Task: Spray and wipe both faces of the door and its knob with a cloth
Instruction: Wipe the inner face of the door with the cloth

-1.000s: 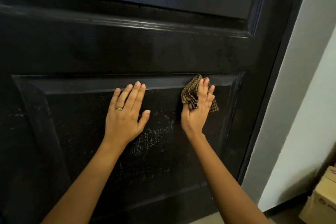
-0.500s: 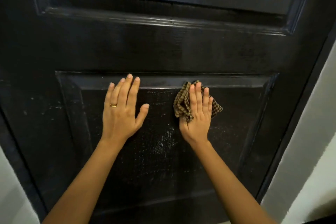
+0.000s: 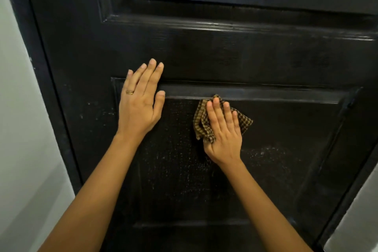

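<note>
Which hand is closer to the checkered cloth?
Right. The right hand lies flat on the cloth, pressing it to the door; the left hand rests flat on the door, apart to the cloth's left.

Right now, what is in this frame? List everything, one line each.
door: one, black, panelled, fills most of the view
cloth: one, brown-and-black check, pressed on the lower panel near its top edge
wall: two pale strips, left and lower right of the door
ring: one, gold, on a finger of the left hand
left hand: one, flat on the door at the lower panel's top left corner
right hand: one, fingers straight, pressing the cloth to the door
</note>
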